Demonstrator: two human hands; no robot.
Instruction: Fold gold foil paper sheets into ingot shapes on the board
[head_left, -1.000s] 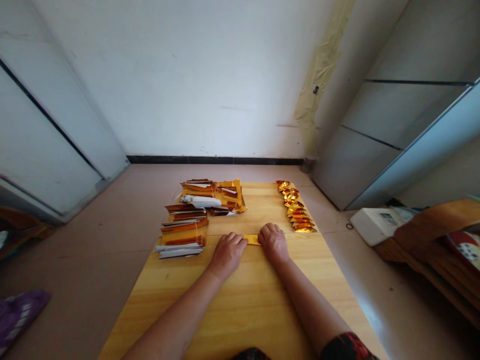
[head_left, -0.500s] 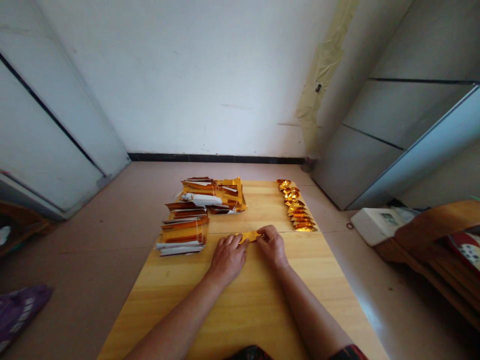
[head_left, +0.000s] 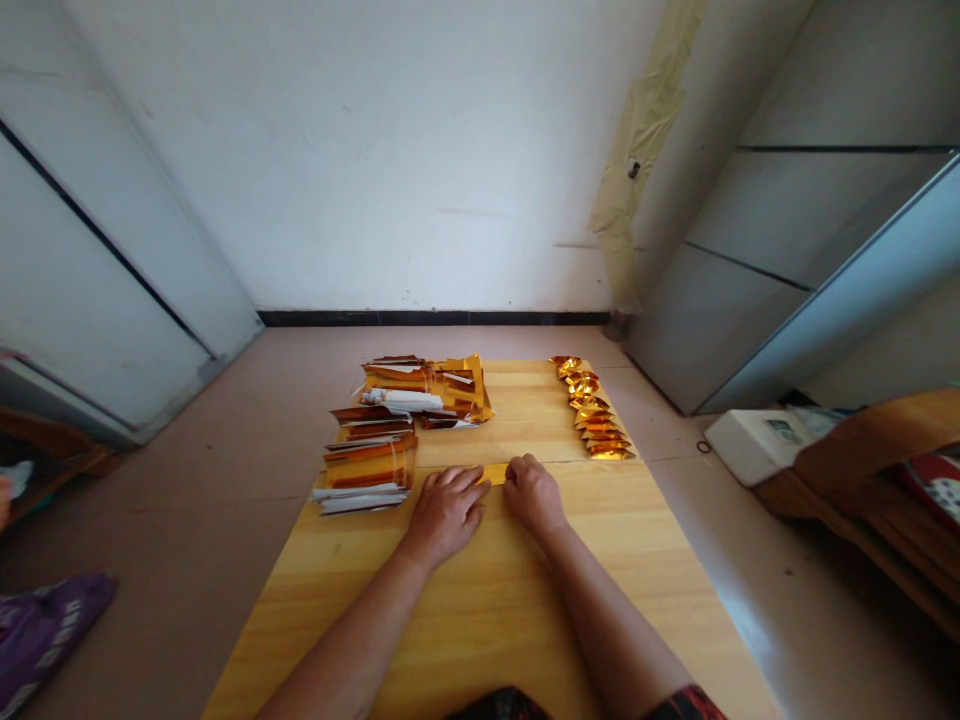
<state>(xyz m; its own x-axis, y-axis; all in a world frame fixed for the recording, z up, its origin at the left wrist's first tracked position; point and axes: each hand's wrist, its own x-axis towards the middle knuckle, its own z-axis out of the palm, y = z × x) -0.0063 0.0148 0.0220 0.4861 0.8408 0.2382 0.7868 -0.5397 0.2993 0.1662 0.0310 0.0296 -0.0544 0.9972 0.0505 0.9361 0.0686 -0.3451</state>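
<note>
A small strip of gold foil paper (head_left: 494,474) lies flat on the wooden table (head_left: 465,610), between my hands. My left hand (head_left: 448,510) rests on its left end with the fingers stretched out and lying flat. At the strip's right end, my right hand (head_left: 534,492) has its fingers curled together, gripping or pressing the paper; the fingertips are partly hidden. Bundles of gold and white paper sheets (head_left: 371,465) lie to the left of my left hand, with another stack of gold sheets (head_left: 457,385) behind. Beyond my right hand runs a row of folded gold foil pieces (head_left: 600,430).
A white wall (head_left: 420,180) stands beyond the table. A grey cabinet (head_left: 720,330) is at the right, near a white box (head_left: 757,445) and a wooden bench (head_left: 862,490). On the floor at left lies a purple bag (head_left: 52,630).
My left hand has shifted slightly left along the foil paper, its fingers flatter. My right hand has moved a little left and its fingers are more curled.
</note>
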